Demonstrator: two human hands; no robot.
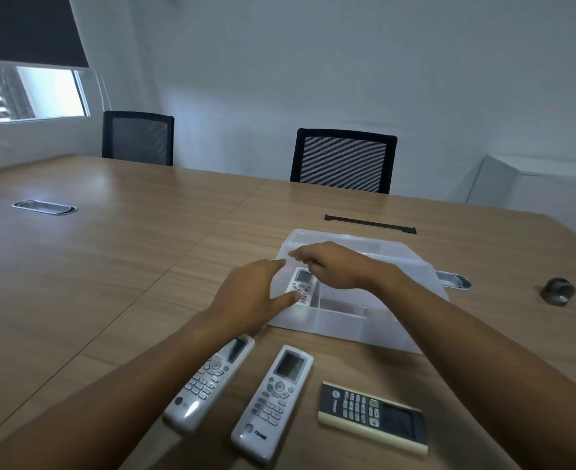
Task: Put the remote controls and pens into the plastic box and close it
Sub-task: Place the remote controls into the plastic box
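My hands, left [245, 293] and right [330, 266], hover open over the box [347, 327], half hiding one remote [301, 284] inside (pens unseen); three remotes [273, 401] lie near the wooden tabletop's [110, 266] near edge.

"TRANE" printed in dark letters beside a round logo at the near end of the middle white remote [273, 403], near the counter's near edge. Round emblem on the left white remote [208, 381], unreadable. Round logo with small lettering on the black remote [374, 413], too blurred to read. Button markings illegible throughout.
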